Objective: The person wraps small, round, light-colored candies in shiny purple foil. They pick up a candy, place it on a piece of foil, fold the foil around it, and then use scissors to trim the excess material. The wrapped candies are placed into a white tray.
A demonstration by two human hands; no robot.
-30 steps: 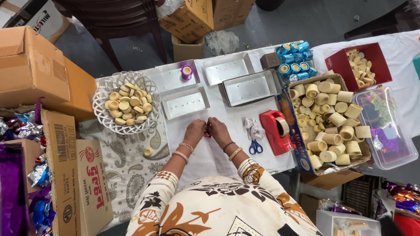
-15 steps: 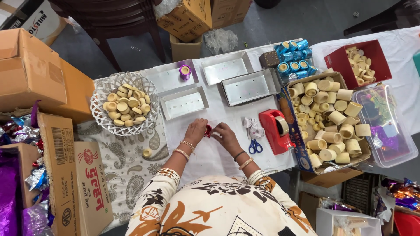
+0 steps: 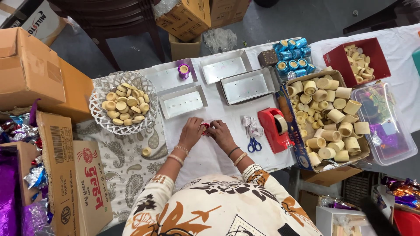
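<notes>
My left hand (image 3: 191, 132) and my right hand (image 3: 221, 133) meet over the white table cover (image 3: 218, 109), both pinching a small red foil-wrapped piece (image 3: 204, 127) between the fingertips. Just beyond my hands lies an empty silver tray (image 3: 183, 101). A white wire basket (image 3: 123, 103) full of small beige cups stands to the left. One loose beige cup (image 3: 146, 151) lies on the patterned cloth near my left forearm.
Blue-handled scissors (image 3: 253, 144) and a red tape dispenser (image 3: 274, 129) lie right of my hands. A cardboard box of beige cups (image 3: 329, 118), blue-wrapped cups (image 3: 292, 59), a red box (image 3: 356, 61), more silver trays (image 3: 247, 84), a purple-wrapped cup (image 3: 184, 70) and cartons (image 3: 26, 70) surround them.
My hands stay together on the red piece and have shifted slightly; the view has drifted a little.
</notes>
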